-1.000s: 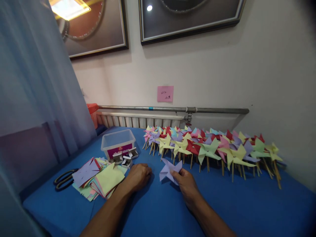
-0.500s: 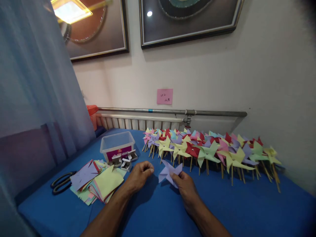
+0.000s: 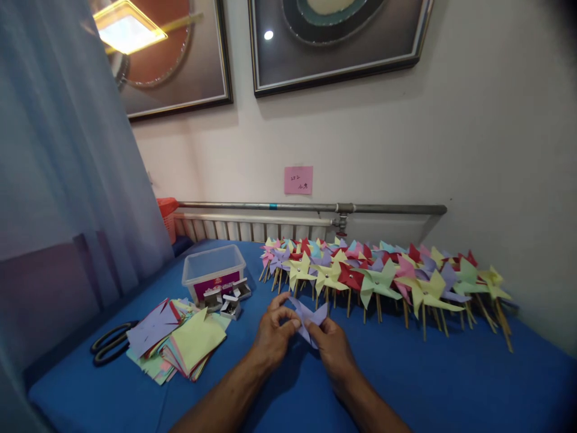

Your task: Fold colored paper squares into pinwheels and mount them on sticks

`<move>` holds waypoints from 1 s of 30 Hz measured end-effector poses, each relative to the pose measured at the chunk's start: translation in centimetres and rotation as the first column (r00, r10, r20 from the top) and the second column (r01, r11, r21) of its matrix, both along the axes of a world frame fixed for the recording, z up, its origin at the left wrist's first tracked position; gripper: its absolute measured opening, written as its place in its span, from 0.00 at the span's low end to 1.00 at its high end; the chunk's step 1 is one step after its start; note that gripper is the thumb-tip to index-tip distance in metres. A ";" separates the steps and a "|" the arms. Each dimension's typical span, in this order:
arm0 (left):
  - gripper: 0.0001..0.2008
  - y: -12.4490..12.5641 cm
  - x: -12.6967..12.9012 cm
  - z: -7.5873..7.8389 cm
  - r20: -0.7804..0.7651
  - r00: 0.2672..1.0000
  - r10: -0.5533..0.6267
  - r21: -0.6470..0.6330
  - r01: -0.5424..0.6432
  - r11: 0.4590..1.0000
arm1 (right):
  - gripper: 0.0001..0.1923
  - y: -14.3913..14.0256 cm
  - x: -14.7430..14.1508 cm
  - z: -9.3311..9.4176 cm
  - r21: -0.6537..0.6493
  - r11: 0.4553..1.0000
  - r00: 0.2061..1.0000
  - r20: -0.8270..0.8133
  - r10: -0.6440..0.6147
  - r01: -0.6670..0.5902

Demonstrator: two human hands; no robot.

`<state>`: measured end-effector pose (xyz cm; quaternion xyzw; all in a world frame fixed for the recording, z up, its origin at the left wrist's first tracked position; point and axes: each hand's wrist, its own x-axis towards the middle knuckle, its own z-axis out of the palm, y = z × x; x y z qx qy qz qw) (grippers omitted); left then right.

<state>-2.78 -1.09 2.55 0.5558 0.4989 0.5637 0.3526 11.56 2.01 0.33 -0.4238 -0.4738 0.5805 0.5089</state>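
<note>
A purple paper pinwheel [image 3: 311,314] is held up off the blue cloth between my two hands, with no stick visible on it. My right hand [image 3: 334,346] pinches its lower right side between thumb and fingers. At its left edge, the curled thumb and fingers of my left hand [image 3: 274,332] close on the paper; whether a small pin is also between them is hidden. Finished pinwheels [image 3: 376,279] in several colours stand on wooden sticks just beyond. Small open boxes [image 3: 231,308] of metal pins lie left of my left hand.
A clear plastic tub [image 3: 214,264] stands behind the boxes. Stacked coloured paper [image 3: 198,337] and black-handled scissors [image 3: 110,344] lie on the left of the blue cloth [image 3: 288,397]. A pipe [image 3: 396,209] and radiator run along the wall; a curtain [image 3: 90,150] hangs at left.
My left hand has moved right, from near the pin boxes to the purple pinwheel, and now touches it. The right hand keeps its hold, and the pinwheel has turned slightly.
</note>
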 end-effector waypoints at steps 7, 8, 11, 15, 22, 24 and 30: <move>0.05 0.6 0.4 -0.2 -0.078 0.997 -0.007 -0.064 0.002 0.998 | 0.19 -0.5 -0.3 0.3 -0.002 1.000 0.999 -0.028 0.023 -0.023; 0.05 0.6 0.4 -0.2 -0.082 0.997 -0.005 -0.071 -0.001 0.997 | 0.19 -0.6 -0.3 0.3 -0.004 1.000 0.999 -0.033 0.028 -0.028; 0.06 0.7 0.5 -0.2 -0.022 1.000 -0.010 -0.075 0.008 0.997 | 0.19 -0.6 -0.4 0.2 -0.015 0.999 0.998 -0.052 0.037 -0.038; 0.06 0.7 0.5 -0.4 0.117 0.991 -0.060 -0.083 0.070 0.994 | 0.20 -0.7 -0.3 0.2 -0.010 0.998 0.994 -0.088 0.065 -0.067; 0.10 0.8 0.6 -0.6 0.197 0.977 -0.079 -0.087 0.098 0.991 | 0.24 -0.9 -0.3 0.1 -0.022 0.997 0.992 -0.102 0.075 -0.078; 0.08 0.8 0.7 -0.6 0.166 0.985 -0.046 -0.069 0.058 0.996 | 0.23 -0.8 -0.2 0.0 -0.019 0.997 0.993 -0.099 0.069 -0.072; 0.07 0.0 0.8 -0.4 -0.087 0.995 0.038 0.019 -0.036 0.999 | 0.23 -0.4 -0.2 -0.2 0.008 0.998 0.994 -0.087 0.061 -0.061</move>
